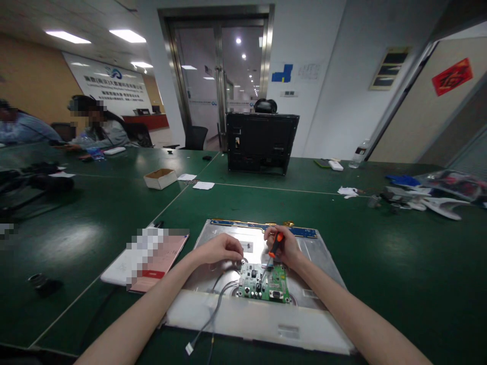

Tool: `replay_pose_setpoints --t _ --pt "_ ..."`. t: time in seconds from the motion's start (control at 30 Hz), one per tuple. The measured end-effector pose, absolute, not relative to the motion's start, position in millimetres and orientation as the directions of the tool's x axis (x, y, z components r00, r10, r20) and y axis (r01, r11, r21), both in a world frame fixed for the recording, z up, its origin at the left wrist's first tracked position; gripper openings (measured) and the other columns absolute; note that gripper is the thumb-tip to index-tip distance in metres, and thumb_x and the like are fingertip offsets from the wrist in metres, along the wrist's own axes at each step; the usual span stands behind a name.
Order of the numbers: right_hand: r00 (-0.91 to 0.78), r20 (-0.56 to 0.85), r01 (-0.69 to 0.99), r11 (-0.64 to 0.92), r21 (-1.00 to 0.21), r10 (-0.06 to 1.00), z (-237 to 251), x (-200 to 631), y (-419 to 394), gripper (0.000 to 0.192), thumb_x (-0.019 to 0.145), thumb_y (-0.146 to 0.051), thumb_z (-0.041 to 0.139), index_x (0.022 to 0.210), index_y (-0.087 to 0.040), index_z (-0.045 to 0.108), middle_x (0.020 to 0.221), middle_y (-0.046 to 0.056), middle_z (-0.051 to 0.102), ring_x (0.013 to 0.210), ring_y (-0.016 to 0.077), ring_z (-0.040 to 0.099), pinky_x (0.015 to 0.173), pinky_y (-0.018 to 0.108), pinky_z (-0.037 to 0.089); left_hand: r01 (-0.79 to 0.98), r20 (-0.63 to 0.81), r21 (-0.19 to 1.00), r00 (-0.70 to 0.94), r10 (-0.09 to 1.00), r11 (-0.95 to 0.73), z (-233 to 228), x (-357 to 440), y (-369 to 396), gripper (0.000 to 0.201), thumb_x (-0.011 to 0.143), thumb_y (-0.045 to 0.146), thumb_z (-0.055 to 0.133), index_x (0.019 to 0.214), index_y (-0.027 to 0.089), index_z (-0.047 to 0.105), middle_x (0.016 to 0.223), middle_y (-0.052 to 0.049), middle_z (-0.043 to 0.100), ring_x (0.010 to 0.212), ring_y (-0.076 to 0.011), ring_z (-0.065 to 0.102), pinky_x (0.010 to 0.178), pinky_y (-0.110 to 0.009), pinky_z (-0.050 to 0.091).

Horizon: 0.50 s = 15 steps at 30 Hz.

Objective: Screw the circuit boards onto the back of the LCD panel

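A green circuit board (274,280) lies on the silvery back of a flat display panel (315,263), and grey cables (218,304) run from its left side to a white connector. My right hand (288,248) is wrapped round the handle of an orange and black screwdriver (276,244), whose thin shaft slants down over the board. At the board's upper left corner, my left hand (224,248) has its thumb and fingertips pressed together; whether anything small is between them is hidden. A blue strip board (304,231) runs along the panel's far edge.
Left of the panel lie a pinkish booklet (173,253) and a round dark object (40,282). Further back are a small open box (160,178) and a black monitor housing (262,144). Plastic scraps (437,200) lie at the right. Two people sit at the far left.
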State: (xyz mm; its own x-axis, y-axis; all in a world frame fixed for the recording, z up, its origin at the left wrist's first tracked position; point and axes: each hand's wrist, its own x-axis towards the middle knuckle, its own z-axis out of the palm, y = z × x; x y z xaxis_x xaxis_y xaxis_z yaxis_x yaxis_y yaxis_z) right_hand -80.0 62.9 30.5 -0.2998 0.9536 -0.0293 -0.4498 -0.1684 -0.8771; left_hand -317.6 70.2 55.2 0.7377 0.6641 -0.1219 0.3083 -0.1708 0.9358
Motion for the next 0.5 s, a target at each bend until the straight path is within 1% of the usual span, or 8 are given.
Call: replay_pose_setpoints --t 0.13,0.23,0.37,0.43,0.5 --pt "-0.297 -0.023 -0.45 -0.161 -0.878 0.955 31.3 -80.5 62.6 0.039 0.077 -0.045 0.045 0.06 -0.013 0.061 0.038 -0.005 0.038 0.03 0.005 0.021 0.03 0.02 0.013 0.337 -0.081 0.903 0.742 0.666 -0.266 56.5 -315.1 68.4 0.015 0.073 0.027 0.069 0.079 0.013 0.07 0.074 -0.003 0.067 0.067 -0.0126 0.06 0.06 -0.02 0.044" --pt "-0.295 -0.019 -0.449 -0.156 -0.88 0.955 32.3 -80.7 62.1 0.039 0.077 -0.044 0.045 0.06 -0.013 0.061 0.038 -0.005 0.038 0.03 0.0052 0.022 0.03 0.02 0.013 0.352 -0.08 0.889 0.752 0.655 -0.295 57.1 -313.3 66.1 0.014 0.074 0.025 0.068 0.08 0.013 0.071 0.076 -0.004 0.067 0.069 -0.0126 0.06 0.063 -0.02 0.045" --pt "-0.295 -0.017 -0.446 -0.154 -0.882 0.955 33.0 -80.7 61.6 0.039 0.077 -0.045 0.045 0.061 -0.013 0.061 0.038 -0.005 0.038 0.03 0.0053 0.022 0.03 0.02 0.013 0.34 -0.13 0.917 0.75 0.648 -0.21 54.5 -311.3 63.7 0.017 0.072 0.024 0.069 0.085 0.014 0.068 0.074 -0.002 0.067 0.066 -0.012 0.06 0.061 -0.02 0.045" --pt "-0.294 -0.014 -0.445 -0.15 -0.883 0.956 33.3 -80.8 61.4 0.039 0.077 -0.045 0.045 0.06 -0.013 0.061 0.038 -0.005 0.038 0.03 0.0053 0.021 0.03 0.02 0.014 0.337 -0.143 0.924 0.74 0.658 -0.178 53.2 -310.6 63.0 0.017 0.071 0.024 0.07 0.084 0.013 0.067 0.072 -0.001 0.067 0.065 -0.0118 0.06 0.06 -0.02 0.044" --pt "-0.293 -0.012 -0.444 -0.147 -0.884 0.956 33.9 -81.0 61.0 0.038 0.076 -0.045 0.046 0.06 -0.013 0.061 0.038 -0.005 0.038 0.03 0.0054 0.021 0.03 0.02 0.014 0.355 -0.148 0.916 0.733 0.664 -0.188 52.7 -310.1 62.5 0.015 0.072 0.025 0.069 0.081 0.013 0.067 0.07 -0.001 0.066 0.063 -0.0112 0.059 0.058 -0.019 0.043"
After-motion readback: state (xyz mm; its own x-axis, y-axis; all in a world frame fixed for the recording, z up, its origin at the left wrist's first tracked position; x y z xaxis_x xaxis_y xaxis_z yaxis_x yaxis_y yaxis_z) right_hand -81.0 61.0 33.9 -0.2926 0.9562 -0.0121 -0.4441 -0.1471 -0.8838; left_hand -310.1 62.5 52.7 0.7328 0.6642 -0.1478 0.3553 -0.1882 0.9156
